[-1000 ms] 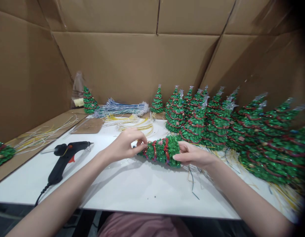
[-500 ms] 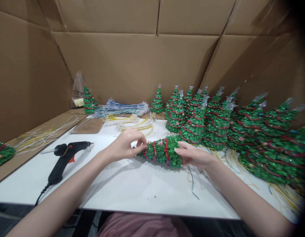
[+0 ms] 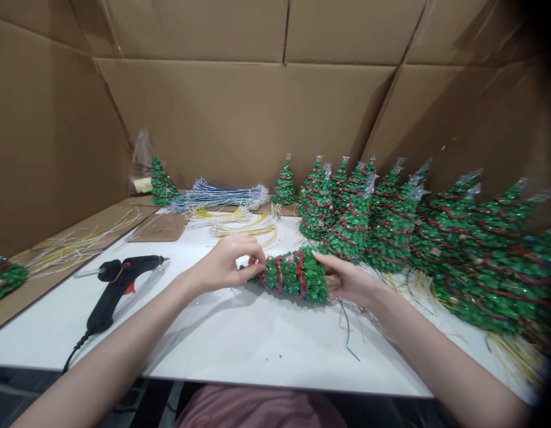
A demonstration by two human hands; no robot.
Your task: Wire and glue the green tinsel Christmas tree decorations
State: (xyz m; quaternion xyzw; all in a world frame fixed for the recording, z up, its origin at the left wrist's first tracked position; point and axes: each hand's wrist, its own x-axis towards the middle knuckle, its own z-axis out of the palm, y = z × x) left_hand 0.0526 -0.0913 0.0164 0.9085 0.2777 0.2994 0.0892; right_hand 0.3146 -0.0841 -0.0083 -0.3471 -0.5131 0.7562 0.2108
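Observation:
A small green Christmas tree (image 3: 295, 274) with red garland lies on its side between my hands, its narrow end to the left. My left hand (image 3: 233, 260) pinches at that narrow tip with thumb and forefinger; what exactly sits in the pinch is too small to make out. Around the wide base, my right hand (image 3: 350, 279) is closed, thumb on the near rim and the other fingers partly hidden behind. Below the tree is the white tabletop (image 3: 239, 351).
A black glue gun (image 3: 119, 285) lies at the left, its cord running off the front edge. Finished-looking trees (image 3: 350, 223) crowd the right side. Bundles of white-blue wires (image 3: 226, 195) and yellow wires (image 3: 246, 226) lie at the back. Cardboard walls (image 3: 239, 113) enclose the table.
My right thumb has shifted slightly up and left along the base rim. The left hand and the tree have hardly moved.

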